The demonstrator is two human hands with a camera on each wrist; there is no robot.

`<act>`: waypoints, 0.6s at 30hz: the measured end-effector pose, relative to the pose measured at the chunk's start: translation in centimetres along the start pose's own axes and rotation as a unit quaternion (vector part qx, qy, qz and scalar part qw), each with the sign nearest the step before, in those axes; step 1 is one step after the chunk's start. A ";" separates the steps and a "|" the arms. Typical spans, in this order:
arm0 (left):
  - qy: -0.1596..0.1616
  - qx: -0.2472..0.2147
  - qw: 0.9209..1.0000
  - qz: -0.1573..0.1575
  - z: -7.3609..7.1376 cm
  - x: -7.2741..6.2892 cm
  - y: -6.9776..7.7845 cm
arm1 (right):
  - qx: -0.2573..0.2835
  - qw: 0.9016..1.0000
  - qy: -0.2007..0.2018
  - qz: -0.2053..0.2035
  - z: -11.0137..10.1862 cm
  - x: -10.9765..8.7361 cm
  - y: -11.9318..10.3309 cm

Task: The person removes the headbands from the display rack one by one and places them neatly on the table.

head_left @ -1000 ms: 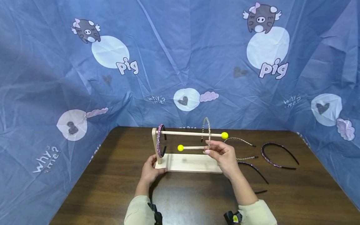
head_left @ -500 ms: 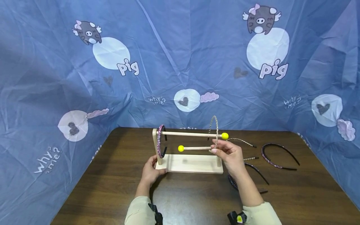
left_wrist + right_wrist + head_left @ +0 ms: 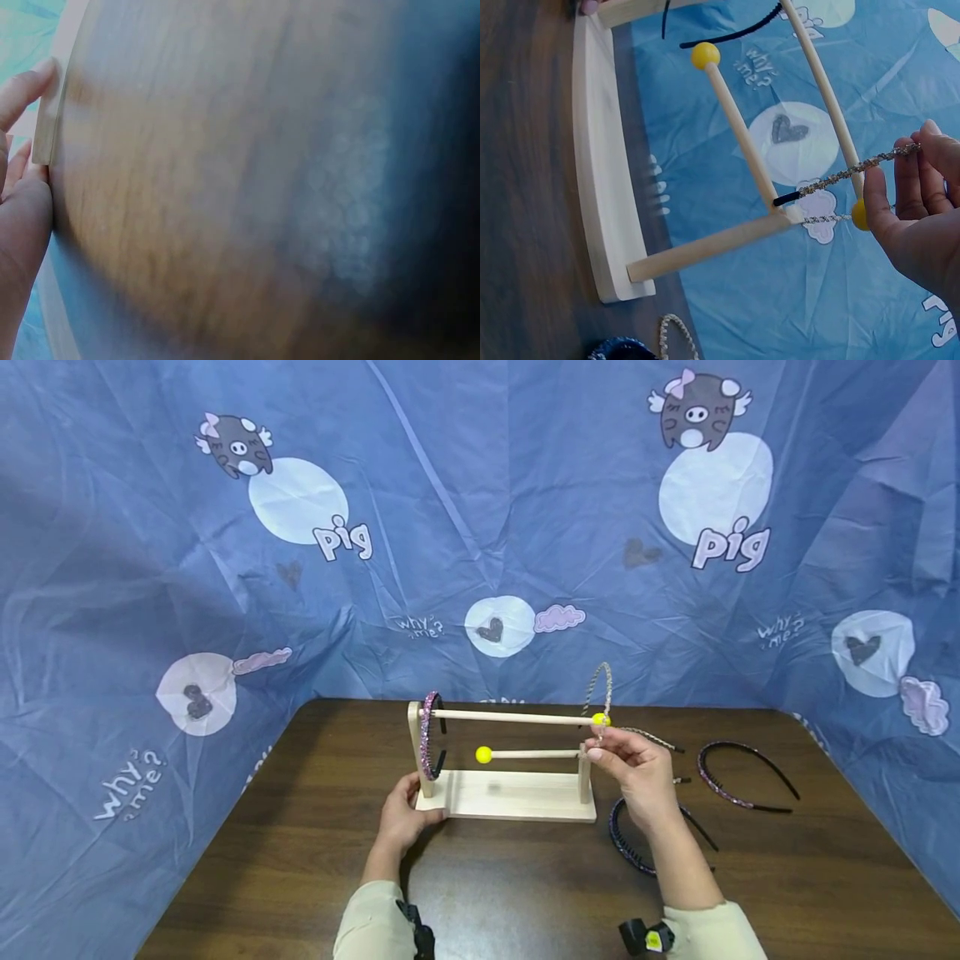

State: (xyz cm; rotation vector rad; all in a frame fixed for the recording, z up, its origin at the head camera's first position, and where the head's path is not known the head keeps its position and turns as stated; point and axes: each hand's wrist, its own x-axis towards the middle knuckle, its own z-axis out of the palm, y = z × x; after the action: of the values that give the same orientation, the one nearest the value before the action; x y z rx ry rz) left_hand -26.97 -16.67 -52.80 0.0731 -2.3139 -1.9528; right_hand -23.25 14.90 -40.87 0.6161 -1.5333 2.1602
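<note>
Headbands (image 3: 831,181), five: one in right grip (image 3: 637,768); one wooden rack (image 3: 517,796) in left grip (image 3: 401,818)

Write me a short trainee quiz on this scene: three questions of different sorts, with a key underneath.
1. Multiple choice: what does the right hand pinch? A) a comb; B) a braided headband; C) a cloth.
2. True or false: the left hand grips the wooden stand.
3. Fill the gap: of the stand's two rods, the pink headband is on the ____ one.

Key:
1. B
2. True
3. upper
</note>
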 end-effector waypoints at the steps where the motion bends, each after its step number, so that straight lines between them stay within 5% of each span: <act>1: 0.000 0.000 1.000 -0.002 0.0 0.0 0.0 | 0.003 1.000 0.001 -0.002 -0.1 0.0 -0.1; 18: 0.005 0.010 1.000 0.000 0.0 0.1 0.1 | 0.004 0.999 0.024 -0.027 -2.0 0.5 -2.8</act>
State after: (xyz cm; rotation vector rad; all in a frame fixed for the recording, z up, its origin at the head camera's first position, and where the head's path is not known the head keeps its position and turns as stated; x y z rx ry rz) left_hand -27.10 -16.63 -52.75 0.0845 -2.3276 -1.9263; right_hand -22.26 17.69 -39.00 0.5972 -1.4674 2.1257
